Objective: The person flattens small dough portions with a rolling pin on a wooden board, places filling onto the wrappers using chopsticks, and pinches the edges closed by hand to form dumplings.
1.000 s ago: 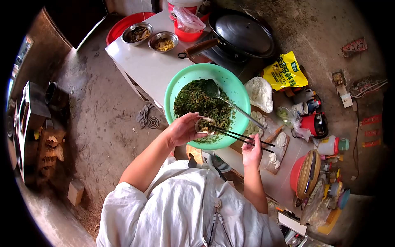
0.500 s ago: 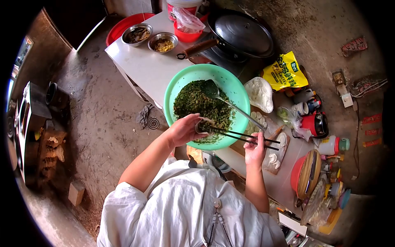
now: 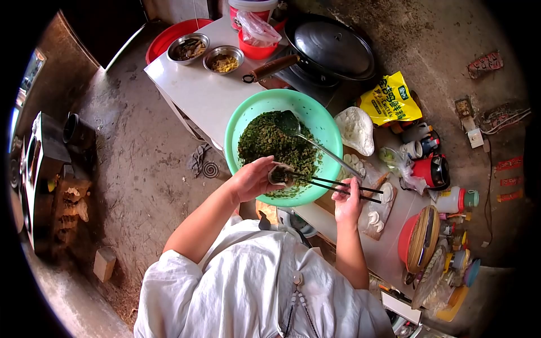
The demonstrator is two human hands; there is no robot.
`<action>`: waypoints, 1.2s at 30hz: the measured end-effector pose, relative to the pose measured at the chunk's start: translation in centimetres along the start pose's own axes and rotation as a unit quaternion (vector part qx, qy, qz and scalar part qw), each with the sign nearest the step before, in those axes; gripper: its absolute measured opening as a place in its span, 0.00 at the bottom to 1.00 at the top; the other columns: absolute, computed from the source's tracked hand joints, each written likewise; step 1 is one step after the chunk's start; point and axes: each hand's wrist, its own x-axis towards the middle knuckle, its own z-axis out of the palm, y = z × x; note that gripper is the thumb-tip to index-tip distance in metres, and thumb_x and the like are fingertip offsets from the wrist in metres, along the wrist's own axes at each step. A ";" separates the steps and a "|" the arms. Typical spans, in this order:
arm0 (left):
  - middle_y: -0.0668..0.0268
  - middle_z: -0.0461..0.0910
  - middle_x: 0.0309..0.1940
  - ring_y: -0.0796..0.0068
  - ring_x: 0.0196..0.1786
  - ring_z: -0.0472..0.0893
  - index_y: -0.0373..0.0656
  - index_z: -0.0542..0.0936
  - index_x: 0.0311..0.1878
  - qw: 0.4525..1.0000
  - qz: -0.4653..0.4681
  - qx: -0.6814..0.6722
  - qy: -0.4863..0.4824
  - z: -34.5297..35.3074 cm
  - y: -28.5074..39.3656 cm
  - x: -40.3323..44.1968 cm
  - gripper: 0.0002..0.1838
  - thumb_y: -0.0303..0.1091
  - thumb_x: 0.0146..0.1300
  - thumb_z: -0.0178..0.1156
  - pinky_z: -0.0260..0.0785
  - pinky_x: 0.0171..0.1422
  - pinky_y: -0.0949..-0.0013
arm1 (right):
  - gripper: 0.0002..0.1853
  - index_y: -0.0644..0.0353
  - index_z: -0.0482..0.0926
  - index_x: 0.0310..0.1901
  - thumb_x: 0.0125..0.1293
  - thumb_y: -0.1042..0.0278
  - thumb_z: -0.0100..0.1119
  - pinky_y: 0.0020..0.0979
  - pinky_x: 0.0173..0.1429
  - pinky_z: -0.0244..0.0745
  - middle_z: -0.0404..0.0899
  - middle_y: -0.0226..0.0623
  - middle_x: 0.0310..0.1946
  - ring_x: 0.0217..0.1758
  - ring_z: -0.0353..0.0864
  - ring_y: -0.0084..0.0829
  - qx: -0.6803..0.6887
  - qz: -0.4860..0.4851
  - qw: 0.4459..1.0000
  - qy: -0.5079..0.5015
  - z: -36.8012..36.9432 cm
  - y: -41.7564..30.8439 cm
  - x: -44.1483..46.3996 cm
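My left hand (image 3: pixel 253 179) is closed around a dough wrapper (image 3: pixel 280 175) with dark green filling in it, over the near side of a mint-green bowl (image 3: pixel 331 133). Black chopsticks (image 3: pixel 338 186) are held in my right hand (image 3: pixel 348 203), right of the bowl, and their tips reach the wrapper. Chopped green filling (image 3: pixel 270 138) lies in the bowl. A metal ladle (image 3: pixel 322 147) rests there with its handle over the right rim.
Right of the bowl are flour (image 3: pixel 356 130), dough rounds (image 3: pixel 354 163) and a board with white dumplings (image 3: pixel 374 221). A lidded black pan (image 3: pixel 332 45) and two metal dishes (image 3: pixel 224 59) stand beyond. A yellow packet (image 3: pixel 390 98) lies at the right.
My right hand has moved slightly right and up with the chopsticks. The wrapper in my left hand has gone from flat and open to cupped and more upright around the filling.
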 end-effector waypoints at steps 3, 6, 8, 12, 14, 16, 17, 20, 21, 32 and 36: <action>0.57 0.71 0.56 0.61 0.55 0.75 0.35 0.67 0.58 1.000 -0.002 -0.003 -0.024 0.1 0.3 -0.2 0.24 0.45 0.71 0.36 0.72 0.56 0.64 | 0.16 0.61 0.74 0.32 0.68 0.55 0.49 0.25 0.23 0.70 0.75 0.35 0.18 0.14 0.70 0.26 0.002 0.018 1.000 0.012 -0.1 0.1 0.0; 0.57 0.71 0.56 0.60 0.55 0.74 0.35 0.68 0.58 1.000 -0.005 -0.005 -0.021 0.1 0.3 -0.1 0.24 0.45 0.71 0.36 0.71 0.56 0.64 | 0.16 0.60 0.74 0.32 0.68 0.55 0.49 0.25 0.23 0.70 0.75 0.35 0.18 0.15 0.71 0.26 0.048 0.021 0.998 0.018 0.1 -0.2 0.0; 0.56 0.71 0.56 0.60 0.55 0.75 0.35 0.67 0.59 1.000 -0.008 0.006 -0.025 0.2 0.2 -0.1 0.25 0.45 0.71 0.36 0.71 0.57 0.65 | 0.15 0.60 0.74 0.32 0.68 0.55 0.49 0.25 0.23 0.70 0.75 0.34 0.19 0.16 0.71 0.26 0.024 0.022 0.999 0.008 0.0 -0.1 0.0; 0.56 0.72 0.53 0.62 0.52 0.76 0.33 0.69 0.57 1.000 -0.010 0.000 -0.021 0.6 0.2 -0.3 0.26 0.46 0.71 0.36 0.72 0.54 0.66 | 0.15 0.59 0.74 0.32 0.67 0.55 0.50 0.26 0.23 0.69 0.75 0.33 0.20 0.19 0.72 0.25 0.062 0.045 0.997 0.005 -0.8 0.2 0.3; 0.57 0.71 0.56 0.62 0.54 0.75 0.34 0.67 0.59 1.000 -0.011 -0.018 -0.008 0.7 0.3 -0.5 0.26 0.46 0.71 0.36 0.72 0.54 0.66 | 0.14 0.59 0.74 0.32 0.67 0.56 0.50 0.26 0.23 0.69 0.75 0.33 0.20 0.19 0.72 0.25 0.076 0.059 0.995 0.028 -1.2 0.4 0.6; 0.57 0.70 0.56 0.62 0.54 0.74 0.35 0.66 0.60 1.000 -0.013 -0.024 -0.015 0.9 0.5 -0.7 0.26 0.46 0.71 0.36 0.72 0.54 0.65 | 0.14 0.59 0.74 0.32 0.67 0.56 0.50 0.26 0.23 0.69 0.75 0.32 0.20 0.19 0.72 0.25 0.090 0.073 0.992 0.052 -1.5 1.0 0.8; 0.57 0.70 0.57 0.62 0.55 0.74 0.35 0.66 0.60 0.999 -0.015 -0.030 -0.023 0.9 0.5 -0.7 0.25 0.46 0.71 0.36 0.72 0.54 0.65 | 0.14 0.58 0.75 0.32 0.67 0.56 0.51 0.25 0.23 0.69 0.75 0.32 0.20 0.19 0.73 0.25 0.088 0.078 0.993 0.027 -1.7 1.5 0.7; 0.58 0.70 0.57 0.61 0.55 0.74 0.36 0.66 0.60 0.998 -0.015 -0.047 -0.038 0.2 0.1 -0.4 0.25 0.46 0.71 0.36 0.72 0.55 0.64 | 0.14 0.58 0.75 0.32 0.67 0.56 0.51 0.25 0.23 0.68 0.75 0.31 0.20 0.20 0.72 0.24 0.089 0.083 0.993 -0.004 -1.7 1.8 0.4; 0.58 0.70 0.57 0.61 0.55 0.74 0.36 0.66 0.60 0.998 -0.015 -0.046 -0.038 0.2 0.2 -0.5 0.25 0.46 0.71 0.36 0.72 0.55 0.64 | 0.14 0.59 0.75 0.32 0.67 0.56 0.51 0.25 0.23 0.68 0.75 0.31 0.20 0.20 0.72 0.24 0.126 0.097 0.987 0.019 -2.0 1.8 0.5; 0.57 0.70 0.55 0.59 0.53 0.74 0.36 0.67 0.58 0.998 -0.012 -0.049 -0.024 0.5 0.3 -1.0 0.24 0.45 0.71 0.36 0.72 0.55 0.63 | 0.14 0.58 0.74 0.32 0.67 0.56 0.50 0.25 0.22 0.68 0.75 0.32 0.20 0.19 0.72 0.25 0.089 0.060 0.994 0.019 -1.0 1.8 -0.6; 0.57 0.70 0.55 0.61 0.52 0.75 0.36 0.67 0.58 0.999 -0.011 -0.042 -0.013 0.6 0.4 -1.2 0.23 0.44 0.71 0.36 0.72 0.55 0.64 | 0.15 0.59 0.74 0.32 0.68 0.55 0.49 0.26 0.22 0.70 0.76 0.34 0.19 0.17 0.73 0.26 0.081 0.039 0.996 -0.012 -0.8 1.8 -0.7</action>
